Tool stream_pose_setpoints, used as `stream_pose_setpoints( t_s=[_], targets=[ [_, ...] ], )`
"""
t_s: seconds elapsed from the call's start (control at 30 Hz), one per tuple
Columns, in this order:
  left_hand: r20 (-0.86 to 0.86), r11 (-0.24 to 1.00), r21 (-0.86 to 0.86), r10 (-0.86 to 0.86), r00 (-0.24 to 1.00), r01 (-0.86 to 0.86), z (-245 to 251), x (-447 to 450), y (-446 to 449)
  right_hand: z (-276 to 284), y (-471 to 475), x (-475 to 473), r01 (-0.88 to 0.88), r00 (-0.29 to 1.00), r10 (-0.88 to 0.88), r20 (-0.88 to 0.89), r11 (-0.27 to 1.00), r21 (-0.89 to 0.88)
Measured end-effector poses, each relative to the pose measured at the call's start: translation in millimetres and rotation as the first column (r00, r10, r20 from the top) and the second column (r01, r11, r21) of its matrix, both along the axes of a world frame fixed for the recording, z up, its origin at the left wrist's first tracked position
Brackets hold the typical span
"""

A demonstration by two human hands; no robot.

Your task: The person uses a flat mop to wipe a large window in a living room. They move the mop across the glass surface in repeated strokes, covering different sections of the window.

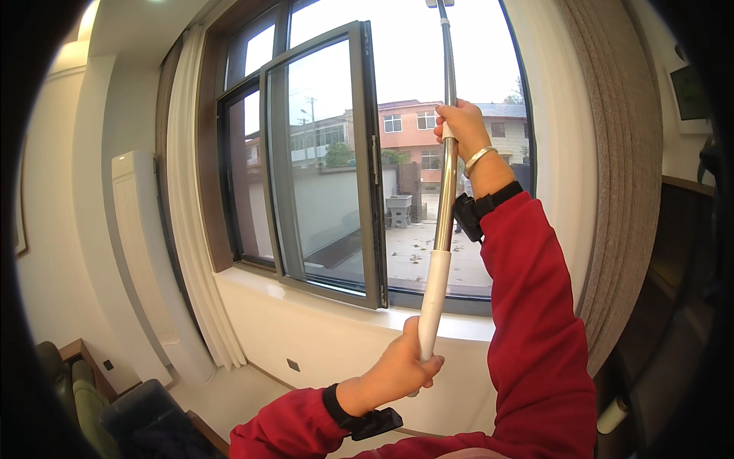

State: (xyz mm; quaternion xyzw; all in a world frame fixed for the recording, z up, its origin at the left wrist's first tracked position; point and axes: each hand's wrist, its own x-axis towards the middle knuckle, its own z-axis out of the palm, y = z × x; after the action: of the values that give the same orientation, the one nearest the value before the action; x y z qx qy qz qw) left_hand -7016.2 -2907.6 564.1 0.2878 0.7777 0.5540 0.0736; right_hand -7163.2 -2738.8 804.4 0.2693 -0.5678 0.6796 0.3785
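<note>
A telescopic metal pole (445, 195) rises nearly upright before me, in front of the window pane. Around its white plastic handle (434, 287), near the bottom end, my left hand (401, 361) is closed. My right hand (463, 123) grips the pole higher up, at a white collar. Only a small part of the pole's head (440, 3) shows at the top edge, so its kind and whether it touches the glass cannot be told. Left of the pole, a grey-framed casement sash (375, 172) stands swung inward.
White sheer curtains and a brown drape (619, 172) hang at the window's sides. Below the window runs a pale sill (401, 318). A tall white cabinet-like unit (135, 229) stands at left. Chairs (149, 419) are at lower left, and a monitor (691, 94) is at far right.
</note>
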Motion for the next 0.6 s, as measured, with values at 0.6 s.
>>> stream_pose_setpoints(
  t_s=[0.6],
  targets=[
    [-0.116,0.976,-0.17,0.116,0.986,-0.135,32,29,-90,-8,-36,25,-0.022,0.999,0.016,-0.044,0.993,-0.118]
  ],
)
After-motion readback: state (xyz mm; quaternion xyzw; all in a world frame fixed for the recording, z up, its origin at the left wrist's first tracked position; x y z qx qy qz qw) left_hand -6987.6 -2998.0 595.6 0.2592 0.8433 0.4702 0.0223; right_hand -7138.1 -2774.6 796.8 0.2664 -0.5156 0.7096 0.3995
